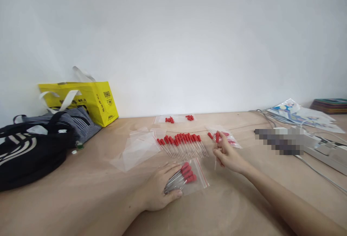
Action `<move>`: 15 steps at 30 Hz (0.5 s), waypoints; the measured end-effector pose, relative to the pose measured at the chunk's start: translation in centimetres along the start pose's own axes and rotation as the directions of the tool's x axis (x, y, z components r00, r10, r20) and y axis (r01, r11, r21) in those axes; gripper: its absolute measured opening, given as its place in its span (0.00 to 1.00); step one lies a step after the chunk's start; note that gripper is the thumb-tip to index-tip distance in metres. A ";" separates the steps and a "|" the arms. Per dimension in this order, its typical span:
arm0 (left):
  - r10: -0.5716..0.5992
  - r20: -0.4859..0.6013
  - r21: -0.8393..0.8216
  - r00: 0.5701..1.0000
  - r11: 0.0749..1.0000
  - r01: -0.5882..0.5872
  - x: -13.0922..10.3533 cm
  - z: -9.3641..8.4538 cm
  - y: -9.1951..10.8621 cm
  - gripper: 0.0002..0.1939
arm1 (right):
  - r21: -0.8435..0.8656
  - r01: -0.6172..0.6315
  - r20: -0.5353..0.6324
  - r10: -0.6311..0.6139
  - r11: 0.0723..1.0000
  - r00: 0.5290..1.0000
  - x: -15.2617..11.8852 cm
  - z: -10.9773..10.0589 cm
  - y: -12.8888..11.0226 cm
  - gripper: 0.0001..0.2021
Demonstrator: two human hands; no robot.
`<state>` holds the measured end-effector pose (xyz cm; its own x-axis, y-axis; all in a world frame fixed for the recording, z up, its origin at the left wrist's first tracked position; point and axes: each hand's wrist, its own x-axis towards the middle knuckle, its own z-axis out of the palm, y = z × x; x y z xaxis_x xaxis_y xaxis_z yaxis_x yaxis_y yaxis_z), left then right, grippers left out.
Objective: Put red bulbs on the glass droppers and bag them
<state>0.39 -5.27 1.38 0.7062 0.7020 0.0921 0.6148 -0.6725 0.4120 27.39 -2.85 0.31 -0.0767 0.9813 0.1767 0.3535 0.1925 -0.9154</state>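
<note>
My right hand (226, 154) pinches a dropper with a red rubber bulb (217, 136), held upright with its clear tube pointing down. My left hand (164, 187) curls over a clear zip bag (200, 174) lying on the table, fingers and thumb on either side of the droppers (175, 181) inside. Their red bulbs point right, toward the bag's red-lined mouth. Beyond my left hand lies a fanned row of loose droppers (184, 145), bulbs away from me. Behind my right hand a small clear bag (235, 142) holds several red bulbs.
Clear bags (139, 149) lie flat left of the row. Near the wall sits another bag with red bulbs (169, 120). A yellow bag (100, 102), striped bag (78, 122) and black bag (35, 156) stand at left. At right are a power strip (329, 154), cables and printed sheets (300, 116).
</note>
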 end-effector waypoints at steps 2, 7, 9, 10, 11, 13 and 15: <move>0.009 -0.009 -0.006 1.000 1.000 -0.009 0.0 0.0 0.0 0.30 | 0.149 0.013 -0.065 -0.003 0.989 0.998 -0.2 0.7 -0.1 0.35; 0.016 -0.007 -0.004 1.000 1.000 -0.016 0.1 0.0 0.0 0.30 | 0.333 0.040 -0.121 0.000 0.942 0.993 -1.1 2.9 -0.1 0.36; 0.001 0.002 -0.004 1.000 1.000 -0.001 0.1 0.1 -0.1 0.30 | 0.372 0.020 -0.111 0.024 0.928 0.993 -1.4 3.7 -0.1 0.34; -0.004 0.002 -0.003 1.000 1.000 0.004 0.1 0.2 -0.2 0.31 | 0.395 0.010 -0.105 0.035 0.919 0.994 -1.6 4.0 0.0 0.32; -0.008 -0.001 -0.002 1.000 1.000 0.008 0.1 0.3 -0.2 0.31 | 0.420 -0.001 -0.093 0.044 0.907 0.995 -1.8 4.3 0.0 0.31; -0.011 -0.020 -0.003 1.000 1.000 0.011 0.1 0.4 -0.3 0.31 | 0.474 -0.024 -0.058 0.059 0.880 0.997 -2.0 4.6 0.1 0.29; -0.017 -0.040 -0.003 0.999 1.000 0.017 0.0 0.6 -0.3 0.30 | 0.527 -0.058 -0.019 0.080 0.848 0.997 -2.3 4.8 0.1 0.26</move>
<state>0.37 -5.17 0.72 0.6812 0.7219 0.1215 0.6255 -0.6602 0.4159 23.07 -5.14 -1.91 -0.0301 0.9935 0.1100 -0.1870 0.1025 -0.9770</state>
